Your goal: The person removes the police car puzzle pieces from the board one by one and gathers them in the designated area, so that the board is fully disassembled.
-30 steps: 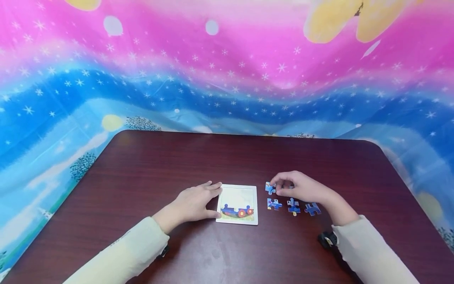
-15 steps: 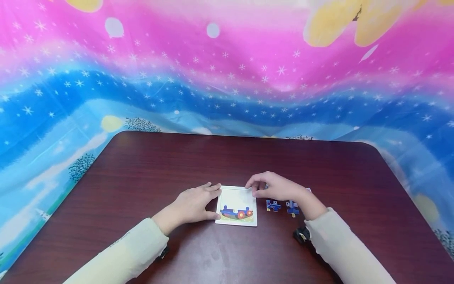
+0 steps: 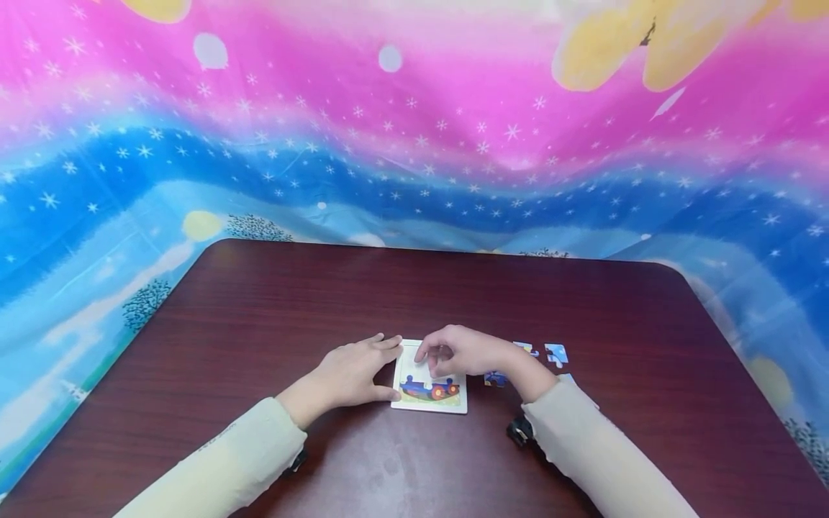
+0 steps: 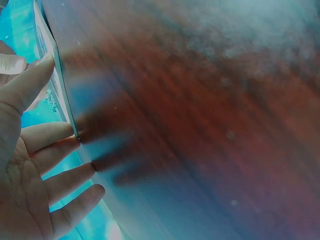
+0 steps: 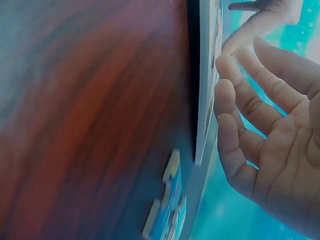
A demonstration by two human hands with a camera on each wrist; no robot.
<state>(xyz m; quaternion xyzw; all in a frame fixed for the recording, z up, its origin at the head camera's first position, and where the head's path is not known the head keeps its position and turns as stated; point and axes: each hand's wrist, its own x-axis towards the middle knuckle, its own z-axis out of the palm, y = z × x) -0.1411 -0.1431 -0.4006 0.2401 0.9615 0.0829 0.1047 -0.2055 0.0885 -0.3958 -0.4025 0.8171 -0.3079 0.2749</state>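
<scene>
A square white puzzle tray lies on the table, its lower part filled with joined train pieces showing blue and red wheels. My left hand is spread at the tray's left edge, thumb and fingertips touching it; the left wrist view shows its fingers nearly straight. Over the tray's bare white upper part is my right hand, fingers bent and thumb near them. In the right wrist view its fingertips are right at the tray edge. I cannot tell whether a piece is between them.
Several loose blue jigsaw pieces lie right of the tray, among them one piece in the far row and another beside the tray. The right forearm covers part of them. A patterned cloth hangs behind the dark red table.
My right hand has moved left from the loose pieces to over the tray, uncovering a far-row piece. The left hand stays at the tray's edge.
</scene>
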